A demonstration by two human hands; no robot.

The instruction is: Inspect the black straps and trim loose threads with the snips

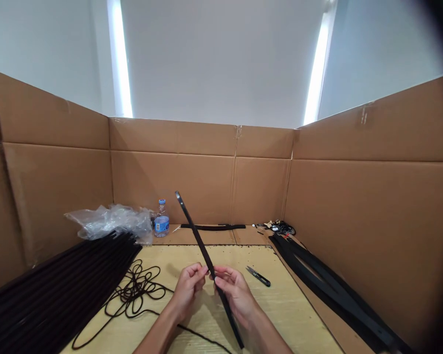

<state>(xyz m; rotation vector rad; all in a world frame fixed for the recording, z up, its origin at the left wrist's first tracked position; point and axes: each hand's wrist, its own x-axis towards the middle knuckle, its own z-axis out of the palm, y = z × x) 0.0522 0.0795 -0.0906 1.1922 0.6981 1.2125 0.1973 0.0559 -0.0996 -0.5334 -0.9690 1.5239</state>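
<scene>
We grip one black strap (203,246), tilted, above the counter (291,314), with the fingers of our left hand (186,290) and right hand (236,295) closed on it. On the counter lie one pair of thread snips (257,276) and a loose tangle of black cord (133,290), which runs beneath our left forearm. Past the counter's far edge stand one capped water bottle (161,219) (blue label, clear liquid inside) and one crumpled plastic bag (110,221), beside a single flat black strip (212,226). Left of the counter lies a stack of black straps (59,280); right of it, a smaller pile (328,280), neither countable from here.
</scene>
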